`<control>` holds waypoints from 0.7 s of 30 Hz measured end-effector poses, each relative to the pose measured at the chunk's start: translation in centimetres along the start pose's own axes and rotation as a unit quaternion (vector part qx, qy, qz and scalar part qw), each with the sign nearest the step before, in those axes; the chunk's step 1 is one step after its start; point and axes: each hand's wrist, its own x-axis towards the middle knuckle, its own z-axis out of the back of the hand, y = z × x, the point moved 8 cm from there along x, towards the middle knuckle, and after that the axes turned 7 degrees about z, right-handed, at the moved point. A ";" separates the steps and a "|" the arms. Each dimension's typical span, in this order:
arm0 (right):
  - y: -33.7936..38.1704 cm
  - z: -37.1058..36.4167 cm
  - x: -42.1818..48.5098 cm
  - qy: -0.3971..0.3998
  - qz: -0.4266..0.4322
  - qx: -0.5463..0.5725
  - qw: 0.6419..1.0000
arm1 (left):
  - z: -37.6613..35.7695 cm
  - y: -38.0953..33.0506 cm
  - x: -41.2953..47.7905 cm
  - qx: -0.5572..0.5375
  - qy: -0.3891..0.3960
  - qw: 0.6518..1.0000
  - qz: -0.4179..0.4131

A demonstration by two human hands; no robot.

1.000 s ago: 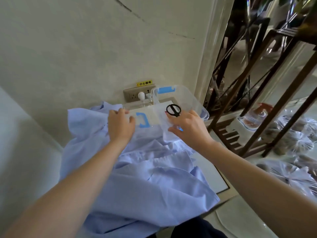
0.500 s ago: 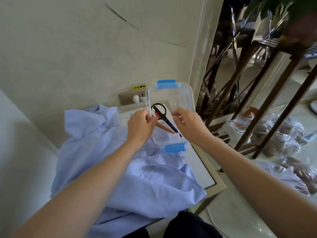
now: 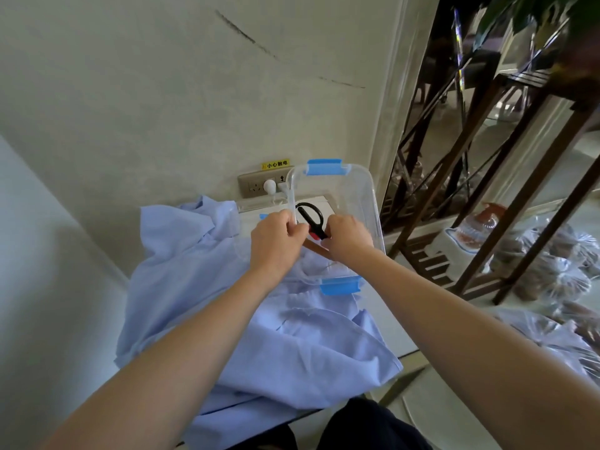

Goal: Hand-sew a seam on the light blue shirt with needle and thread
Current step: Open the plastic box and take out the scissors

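The light blue shirt lies crumpled over a small white table. On its upper part stands an open clear plastic box with blue latches. Black scissors lie inside it, beside something red. My left hand grips the box's left rim with curled fingers. My right hand reaches into the box, its fingers curled over the blade end of the scissors. No needle or thread shows; the hands hide that part of the box.
The wall with a socket strip is right behind the box. The clear lid lies left of the box. A dark wooden rack and plastic bags stand to the right. The table's edge runs right of the shirt.
The box, held tilted a second ago, now rests flat on the shirt. Both hands have closed in together over the scissors inside it.
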 end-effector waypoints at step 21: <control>0.6 -1.9 -4.9 0.224 0.036 0.269 0.936 | 11.3 8.3 2.3 -0.089 -0.219 0.949 0.207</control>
